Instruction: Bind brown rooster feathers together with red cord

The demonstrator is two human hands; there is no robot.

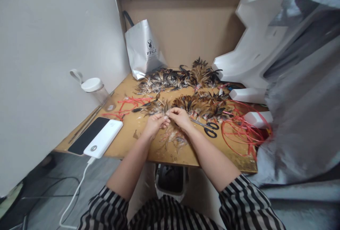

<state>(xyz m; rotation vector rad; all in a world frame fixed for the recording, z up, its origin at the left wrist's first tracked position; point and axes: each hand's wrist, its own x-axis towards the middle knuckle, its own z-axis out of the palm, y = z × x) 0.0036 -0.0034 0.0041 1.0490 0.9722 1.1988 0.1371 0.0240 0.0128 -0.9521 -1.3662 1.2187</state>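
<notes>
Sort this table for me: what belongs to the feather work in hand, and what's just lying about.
Likely the job's:
feathers
scissors
red strips

Apparently just lying about:
white power bank
dark phone
lidded bottle
silver bag

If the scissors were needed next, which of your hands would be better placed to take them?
Probably the right hand: the scissors lie on its outer side, while the left hand is farther off.

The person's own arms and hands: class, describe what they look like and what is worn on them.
Both arms wear loose sleeves striped in black and pale grey: the left sleeve and right sleeve end near the elbows. Below them, the forearms are uncovered. The left hand and right hand are bare, and no watch or bracelet shows.
</notes>
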